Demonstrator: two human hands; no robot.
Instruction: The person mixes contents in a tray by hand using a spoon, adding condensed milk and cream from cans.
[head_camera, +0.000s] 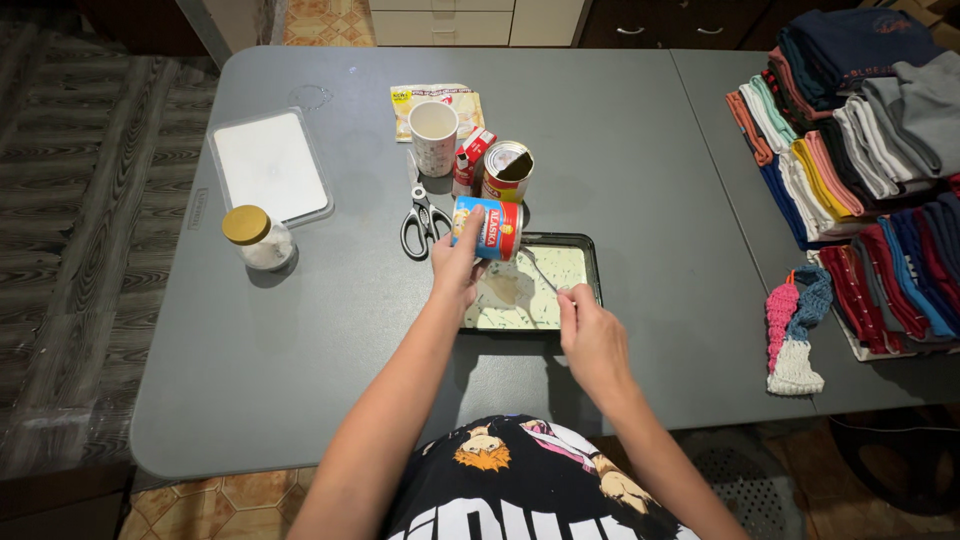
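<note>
My left hand (455, 262) holds a blue and red tin can (488, 227) tipped on its side over a black rectangular tray (592, 262). Pale creamy liquid with green flecks fills the tray. My right hand (590, 335) grips the handle of a metal spoon (540, 270) whose bowl rests in the liquid. Just beyond the tray stands an opened tin can (507, 170) with its lid bent up.
Black-handled scissors (423, 222), a white cup (434, 135), a yellow sachet (438, 98) and a small red carton (478, 147) lie beyond the tray. A clear container lid (270, 165) and a gold-capped jar (258, 238) sit left. Folded cloths (860, 150) are stacked right.
</note>
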